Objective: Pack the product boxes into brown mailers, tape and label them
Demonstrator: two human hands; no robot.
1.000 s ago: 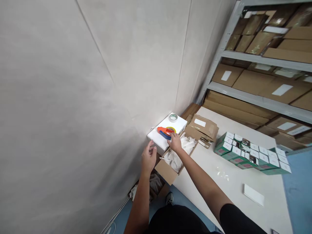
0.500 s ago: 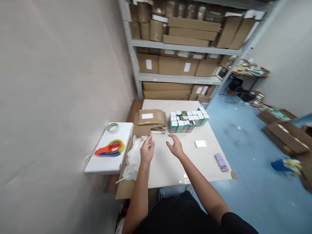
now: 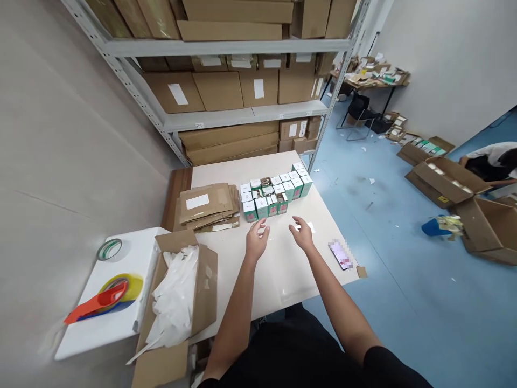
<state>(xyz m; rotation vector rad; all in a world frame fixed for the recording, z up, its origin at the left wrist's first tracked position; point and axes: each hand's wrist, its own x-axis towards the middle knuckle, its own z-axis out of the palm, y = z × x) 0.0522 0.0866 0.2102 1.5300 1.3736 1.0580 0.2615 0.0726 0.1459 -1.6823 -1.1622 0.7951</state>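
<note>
My left hand (image 3: 257, 238) hovers over the white table (image 3: 283, 269), fingers apart and holding nothing. My right hand (image 3: 302, 233) is beside it, also open and empty, above a small white card on the table. Just beyond both hands stands a cluster of several small green-and-white boxes (image 3: 274, 195). A stack of flat brown mailers (image 3: 208, 206) lies to the left of the boxes.
An open cardboard box of white plastic bags (image 3: 177, 293) sits at the table's left. A white side surface (image 3: 117, 318) holds a tape dispenser (image 3: 105, 299) and a tape roll (image 3: 109, 248). A phone (image 3: 341, 255) lies near the table's right edge. Shelves of cartons stand behind; another person crouches far right.
My view has swung right from the wall and tape dispenser to the table. Both hands moved away from the dispenser and bag box to hover near the green boxes.
</note>
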